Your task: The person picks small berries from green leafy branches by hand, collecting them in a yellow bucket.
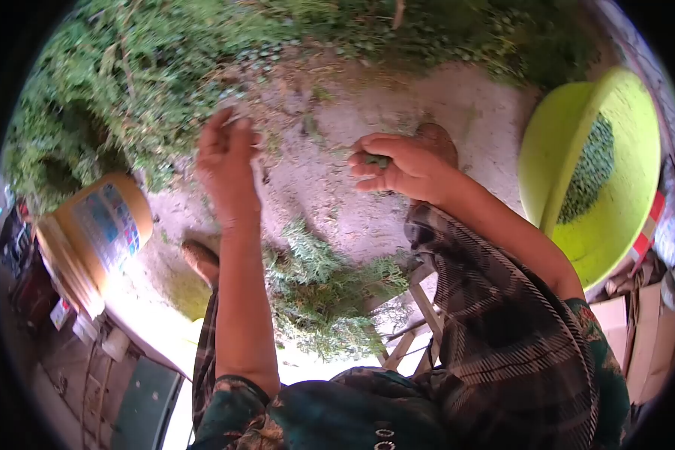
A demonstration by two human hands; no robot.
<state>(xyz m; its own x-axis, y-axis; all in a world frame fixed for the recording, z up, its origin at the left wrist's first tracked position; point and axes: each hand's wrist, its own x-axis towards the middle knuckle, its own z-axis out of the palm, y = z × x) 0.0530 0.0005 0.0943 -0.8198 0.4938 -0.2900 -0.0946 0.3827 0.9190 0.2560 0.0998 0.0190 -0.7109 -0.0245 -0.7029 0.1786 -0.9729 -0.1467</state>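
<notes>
My right hand (394, 163) is curled palm up around small green cones (376, 160), over the dusty ground (307, 180). To the left, my left hand (229, 154) is raised near the edge of a heap of green foliage (157, 97). Its fingers are bent and blurred, and whether they hold anything cannot be made out. Between my forearms, below the hands, lie cut evergreen sprigs (319, 281). At the right stands a yellow-green basin (637, 172) with many small green cones (589, 176) inside.
A yellow bucket (101, 225) with a label lies tilted at the left. Cardboard (649, 337) is at the lower right, below the basin. A wooden frame (424, 311) stands by the patterned cloth over my legs. Foliage spans the far side.
</notes>
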